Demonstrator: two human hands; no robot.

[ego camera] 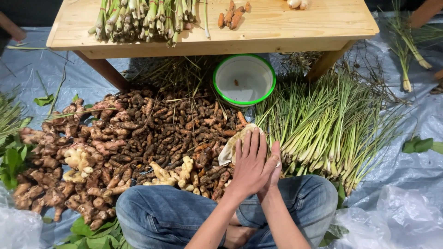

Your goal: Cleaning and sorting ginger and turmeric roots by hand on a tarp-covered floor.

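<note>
Here we are, looking down over crossed legs in blue jeans [161, 214], and the 2 hands are pressed together palm to palm just above the right knee: the left hand [249, 163] lies flat on top, fingers spread and straight, the right hand [275, 163] tucked beneath it with only its edge and a fingertip showing. Between them goes a pale cloth [230, 146], pinched at its near end while the rest spills out to the upper left, onto the heap of dark turmeric roots [161, 127]. That cloth looks light, limp and soft, nothing to break and nothing slippery; I'd judge it best taken by a bunched edge, since it will fold wherever it is gripped. Its long axis runs diagonally, from the palms up toward the white bowl with a green rim [244, 78]. Whether anything else sits inside the palms, I cannot tell. To the left, knobbly ginger [83, 159]; to the right, a fan of lemongrass stalks [323, 129] on the grey plastic sheet [415, 152]; beyond, a low wooden table [277, 27].
</note>
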